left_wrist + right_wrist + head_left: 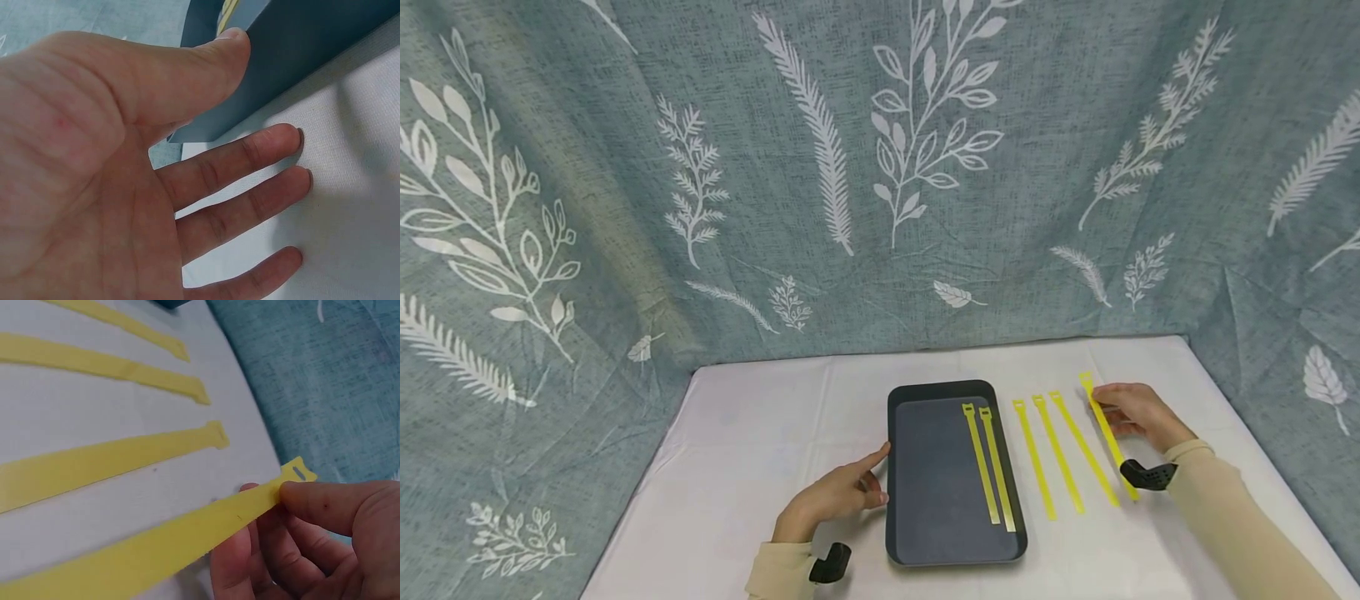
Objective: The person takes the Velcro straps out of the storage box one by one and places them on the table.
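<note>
Pinching a long, flat yellow strap with a slotted head [1108, 437] between the thumb and curled fingers of the right hand [1138, 417], with the thumb on top, close to the slot. Running from there toward the near side, then passing in the head view behind a black curved wrist-worn device [1148, 476] near the cuff of a beige sleeve [1232, 508]. Hard to tell, with that stretch covered, whether lifted clear or touching below.

Crowded on the left by three loose yellow straps [1058, 453] of the same slotted shape, laid apart on a white cloth-covered table [775, 433], and so in the way between the right hand and a dark grey-blue rectangular tray with raised walls [925, 467]. Set inside along the tray's right wall, two narrow yellow straps [982, 463], nearly parallel, heads to the far side.

Reaching to the tray's left wall with a fingertip of the left hand [835, 497], gripping nothing, fingers spread wide in the wrist view. Worn on that wrist too, a second black device [831, 563]. Closed off beyond the table's far edge by a blue-green fabric backdrop printed with white leaves [887, 292].
</note>
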A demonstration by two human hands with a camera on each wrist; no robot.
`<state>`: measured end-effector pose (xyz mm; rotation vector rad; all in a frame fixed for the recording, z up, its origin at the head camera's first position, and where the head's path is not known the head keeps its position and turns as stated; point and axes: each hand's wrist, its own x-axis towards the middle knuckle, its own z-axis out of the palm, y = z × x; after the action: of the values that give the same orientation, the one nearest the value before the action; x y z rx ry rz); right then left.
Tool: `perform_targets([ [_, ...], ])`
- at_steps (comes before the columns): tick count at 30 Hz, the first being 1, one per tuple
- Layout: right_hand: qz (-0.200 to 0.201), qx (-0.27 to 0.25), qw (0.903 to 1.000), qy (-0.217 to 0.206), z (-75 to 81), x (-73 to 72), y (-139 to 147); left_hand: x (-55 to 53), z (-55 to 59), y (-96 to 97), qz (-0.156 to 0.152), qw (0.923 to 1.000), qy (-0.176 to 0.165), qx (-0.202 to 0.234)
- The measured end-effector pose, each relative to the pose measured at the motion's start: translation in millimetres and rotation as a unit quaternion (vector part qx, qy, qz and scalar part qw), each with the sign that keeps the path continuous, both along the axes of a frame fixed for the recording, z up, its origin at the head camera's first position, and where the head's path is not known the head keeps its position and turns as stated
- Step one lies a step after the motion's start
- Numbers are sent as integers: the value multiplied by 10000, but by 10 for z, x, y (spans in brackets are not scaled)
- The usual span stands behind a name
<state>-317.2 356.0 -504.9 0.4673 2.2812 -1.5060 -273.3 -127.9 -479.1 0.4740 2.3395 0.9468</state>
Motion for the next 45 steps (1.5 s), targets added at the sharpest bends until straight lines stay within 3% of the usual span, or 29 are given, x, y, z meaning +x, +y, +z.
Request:
perform_targets([
  [9, -194, 196, 9996, 26, -70, -13, -72, 3, 0, 0, -31, 10000, -20, -20],
  [26, 100, 1100, 9934, 296, -115, -99, -103, -10, -40, 2, -43, 9999, 93, 1],
  [45, 152, 1277, 9903, 528, -164, -60, -133, 19, -31, 1, -4, 10000, 4, 23],
])
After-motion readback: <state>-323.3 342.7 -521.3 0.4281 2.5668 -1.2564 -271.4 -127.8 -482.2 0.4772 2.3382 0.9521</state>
